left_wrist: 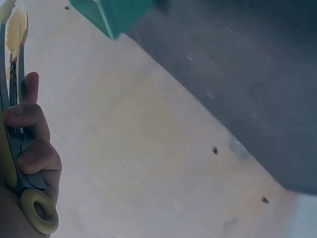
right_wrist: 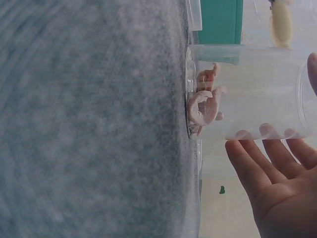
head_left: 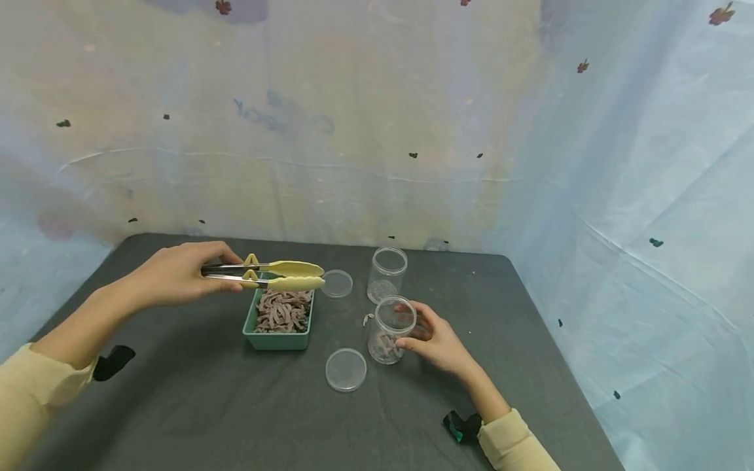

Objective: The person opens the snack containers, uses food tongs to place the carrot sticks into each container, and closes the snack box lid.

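Observation:
In the head view my left hand (head_left: pixel 188 271) grips a pair of tongs (head_left: pixel 288 275) with metal arms and yellow tips. The tips are nearly together, with nothing seen between them. They hover over the back of a green tray (head_left: pixel 277 341) filled with greyish-brown strips (head_left: pixel 284 311). My right hand (head_left: pixel 438 343) holds a clear jar (head_left: pixel 396 315) from its right side, fingers and thumb around it. The jar stands upright on the table, uncapped. A few pale strips (right_wrist: pixel 204 101) lie at its bottom in the right wrist view.
Behind the held jar stands a second clear jar (head_left: pixel 389 268). Two clear round lids lie flat, a near lid (head_left: pixel 345 370) and a far lid (head_left: pixel 338 284). A small loose strip (head_left: pixel 368 319) rests on the dark table (head_left: pixel 265 412). A pale patterned curtain (head_left: pixel 365 131) hangs behind.

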`<control>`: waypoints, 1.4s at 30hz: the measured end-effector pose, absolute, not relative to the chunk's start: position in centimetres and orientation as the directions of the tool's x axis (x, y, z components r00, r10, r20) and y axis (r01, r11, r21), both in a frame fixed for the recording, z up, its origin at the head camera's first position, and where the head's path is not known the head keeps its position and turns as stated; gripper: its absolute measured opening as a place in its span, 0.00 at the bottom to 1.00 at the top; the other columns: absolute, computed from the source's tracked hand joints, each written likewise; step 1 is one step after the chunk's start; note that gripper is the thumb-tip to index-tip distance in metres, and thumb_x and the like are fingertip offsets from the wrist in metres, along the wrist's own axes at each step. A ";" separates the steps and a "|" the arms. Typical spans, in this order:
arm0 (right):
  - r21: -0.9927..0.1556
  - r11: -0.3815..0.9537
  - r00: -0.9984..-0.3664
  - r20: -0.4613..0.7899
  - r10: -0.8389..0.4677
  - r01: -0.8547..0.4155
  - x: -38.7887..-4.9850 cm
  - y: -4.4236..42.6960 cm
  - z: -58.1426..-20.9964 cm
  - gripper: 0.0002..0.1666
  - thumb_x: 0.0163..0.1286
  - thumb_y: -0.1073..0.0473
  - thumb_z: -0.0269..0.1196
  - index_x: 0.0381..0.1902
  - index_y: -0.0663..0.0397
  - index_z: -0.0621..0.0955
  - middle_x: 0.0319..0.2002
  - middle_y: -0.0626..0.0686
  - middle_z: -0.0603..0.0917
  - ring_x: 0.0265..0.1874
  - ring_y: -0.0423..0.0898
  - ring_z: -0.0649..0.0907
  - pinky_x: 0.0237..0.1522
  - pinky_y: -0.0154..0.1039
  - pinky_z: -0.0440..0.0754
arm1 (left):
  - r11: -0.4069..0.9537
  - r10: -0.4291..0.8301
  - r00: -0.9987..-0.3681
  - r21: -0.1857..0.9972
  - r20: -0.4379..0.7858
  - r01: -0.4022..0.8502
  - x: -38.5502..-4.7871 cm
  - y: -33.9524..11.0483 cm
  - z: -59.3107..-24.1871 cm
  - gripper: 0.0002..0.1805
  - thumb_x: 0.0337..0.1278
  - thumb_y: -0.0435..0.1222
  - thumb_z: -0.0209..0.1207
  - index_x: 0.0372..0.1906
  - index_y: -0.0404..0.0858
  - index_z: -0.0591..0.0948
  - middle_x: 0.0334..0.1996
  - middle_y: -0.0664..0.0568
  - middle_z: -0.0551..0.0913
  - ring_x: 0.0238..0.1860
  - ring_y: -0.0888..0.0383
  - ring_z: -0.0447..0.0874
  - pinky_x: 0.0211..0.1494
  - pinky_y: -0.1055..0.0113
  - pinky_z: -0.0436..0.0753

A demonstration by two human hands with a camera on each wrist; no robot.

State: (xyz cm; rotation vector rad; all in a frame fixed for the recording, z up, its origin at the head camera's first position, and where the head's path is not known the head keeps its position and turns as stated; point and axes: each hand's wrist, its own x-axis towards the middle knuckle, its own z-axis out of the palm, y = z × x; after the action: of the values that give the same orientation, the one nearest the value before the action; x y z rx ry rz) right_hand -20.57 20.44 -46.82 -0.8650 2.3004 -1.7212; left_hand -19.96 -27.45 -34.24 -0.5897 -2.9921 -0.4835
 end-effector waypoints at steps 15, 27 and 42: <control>-0.912 0.188 -0.825 0.222 -0.519 -0.363 -20.5 20.6 -46.8 0.43 0.67 0.66 0.73 0.76 0.59 0.67 0.70 0.64 0.75 0.68 0.66 0.76 0.62 0.43 0.80 | 0.888 0.410 -0.911 0.213 0.037 0.408 -20.5 -29.4 -35.0 0.41 0.49 0.72 0.66 0.59 0.48 0.84 0.58 0.49 0.85 0.36 0.63 0.84 0.30 0.63 0.76; -0.909 0.192 -0.819 0.223 -0.528 -0.371 -20.7 20.4 -46.8 0.44 0.67 0.66 0.73 0.76 0.62 0.66 0.70 0.64 0.74 0.69 0.64 0.76 0.63 0.44 0.80 | 0.879 0.465 -0.885 0.133 -0.027 0.458 -22.1 -28.1 -35.3 0.39 0.51 0.68 0.68 0.58 0.44 0.84 0.55 0.48 0.86 0.48 0.47 0.87 0.39 0.49 0.84; -0.908 0.193 -0.824 0.228 -0.519 -0.372 -20.7 20.5 -47.0 0.43 0.67 0.66 0.73 0.76 0.61 0.67 0.70 0.65 0.75 0.68 0.66 0.76 0.63 0.44 0.80 | 0.879 0.448 -0.893 0.160 0.046 0.449 -21.1 -28.4 -35.6 0.27 0.55 0.64 0.70 0.50 0.51 0.85 0.48 0.56 0.87 0.34 0.65 0.81 0.29 0.63 0.75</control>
State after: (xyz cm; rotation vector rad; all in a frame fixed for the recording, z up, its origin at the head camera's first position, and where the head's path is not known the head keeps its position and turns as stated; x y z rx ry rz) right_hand -20.65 20.49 -47.02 -0.8733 2.3224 -1.7075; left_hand -21.11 -28.42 -35.65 -0.7247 -3.0381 -0.2616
